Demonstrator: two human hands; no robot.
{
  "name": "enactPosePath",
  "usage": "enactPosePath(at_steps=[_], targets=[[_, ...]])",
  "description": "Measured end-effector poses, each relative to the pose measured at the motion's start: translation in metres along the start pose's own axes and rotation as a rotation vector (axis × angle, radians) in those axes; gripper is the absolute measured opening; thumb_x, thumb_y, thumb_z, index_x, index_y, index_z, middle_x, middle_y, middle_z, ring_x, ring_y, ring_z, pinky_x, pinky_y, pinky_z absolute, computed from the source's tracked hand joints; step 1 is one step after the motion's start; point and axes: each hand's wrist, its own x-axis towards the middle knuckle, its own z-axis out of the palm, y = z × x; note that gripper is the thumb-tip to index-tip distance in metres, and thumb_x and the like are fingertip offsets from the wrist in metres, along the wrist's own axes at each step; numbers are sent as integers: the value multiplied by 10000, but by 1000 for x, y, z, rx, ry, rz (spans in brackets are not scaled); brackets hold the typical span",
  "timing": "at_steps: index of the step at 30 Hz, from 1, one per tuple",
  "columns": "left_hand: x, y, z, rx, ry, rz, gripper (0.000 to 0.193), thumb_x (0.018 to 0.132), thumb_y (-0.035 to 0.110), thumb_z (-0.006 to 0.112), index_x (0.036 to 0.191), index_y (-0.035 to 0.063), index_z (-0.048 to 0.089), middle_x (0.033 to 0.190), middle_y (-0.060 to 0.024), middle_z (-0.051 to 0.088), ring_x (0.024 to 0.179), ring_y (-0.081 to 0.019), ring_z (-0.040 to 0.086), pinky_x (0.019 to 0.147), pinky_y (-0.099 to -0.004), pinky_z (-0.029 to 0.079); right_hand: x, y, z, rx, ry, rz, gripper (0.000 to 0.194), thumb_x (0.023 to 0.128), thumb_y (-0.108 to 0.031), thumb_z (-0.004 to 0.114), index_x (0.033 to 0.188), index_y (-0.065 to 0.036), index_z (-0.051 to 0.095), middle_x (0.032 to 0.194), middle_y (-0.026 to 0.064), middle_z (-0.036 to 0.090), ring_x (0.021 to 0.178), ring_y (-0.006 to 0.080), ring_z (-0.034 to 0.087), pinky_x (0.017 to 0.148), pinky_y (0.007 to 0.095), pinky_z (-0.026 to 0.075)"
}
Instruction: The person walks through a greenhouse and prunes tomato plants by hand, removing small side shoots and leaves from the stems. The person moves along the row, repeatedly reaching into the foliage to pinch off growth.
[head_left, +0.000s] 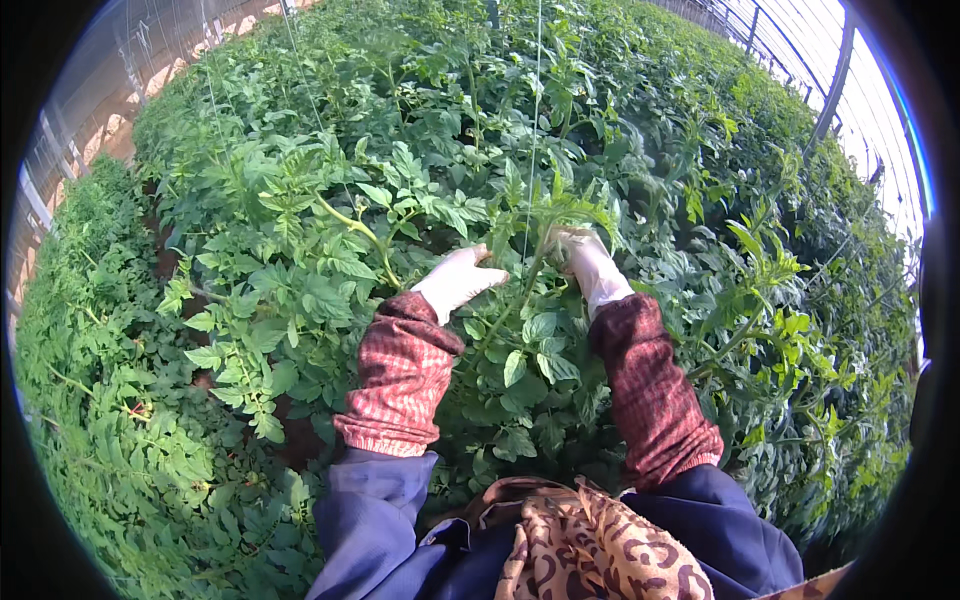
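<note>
My left hand (461, 279), in a pale glove, is among the tomato leaves with thumb and fingers apart and nothing seen between them. To its right rises a tomato plant stem (534, 271), slanting up to a leafy top. My right hand (581, 255), gloved too, is at the upper part of that stem; leaves hide its fingertips, so its grip cannot be made out. A thin white string (535, 142) hangs down between the hands, close to the stem. Left of my left hand, a thick bent stem (360, 226) arches over the leaves.
Dense tomato plants (300, 300) surround me on all sides. More strings (296, 60) hang at the upper left. A dark soil gap (296, 435) shows at the lower left. A wall (112, 135) stands at the far left, and a curved greenhouse frame (836, 82) at the upper right.
</note>
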Motion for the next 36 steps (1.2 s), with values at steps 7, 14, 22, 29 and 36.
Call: enactPosePath(at_steps=[7, 14, 22, 29, 36], targets=[[3, -30, 44, -361, -397, 163, 296, 878, 136, 726, 1163, 63, 694, 1116, -20, 700, 1051, -117, 605, 960, -289, 449, -75, 48, 8, 870, -55, 20, 245, 973, -199, 513, 1052, 8, 617, 989, 113, 673, 740, 163, 628, 665, 309, 543], [-51, -58, 55, -833, -630, 141, 314, 879, 4, 648, 1192, 24, 646, 1195, -55, 658, 1043, -135, 612, 973, -280, 462, -159, 22, 10, 679, -609, -24, 219, 939, -156, 606, 1102, -10, 621, 963, 99, 651, 787, 198, 609, 715, 318, 506], [-77, -108, 59, -978, -102, 190, 529, 897, 9, 629, 1402, 22, 472, 1374, -88, 548, 1195, -153, 566, 1035, -309, 444, -111, -102, 49, -601, 46, -809, 492, 794, -23, 660, 1275, -56, 561, 1031, 152, 648, 727, 321, 654, 619, 366, 529], [-38, -114, 51, -1228, -117, 378, 553, 904, 18, 621, 1428, 23, 444, 1398, -91, 531, 1216, -151, 555, 1044, -310, 438, -174, -79, 18, 198, -438, -603, 252, 833, -69, 748, 1078, -26, 710, 890, 85, 700, 680, 111, 602, 592, 237, 459], [-75, -131, 41, -889, 190, 289, 471, 972, 65, 521, 1434, 10, 447, 1401, -101, 541, 1226, -164, 559, 1058, -304, 428, -205, -31, 72, -247, -1111, -442, 291, 928, -273, 661, 1197, -161, 665, 1010, 84, 689, 864, 240, 684, 791, 329, 548]])
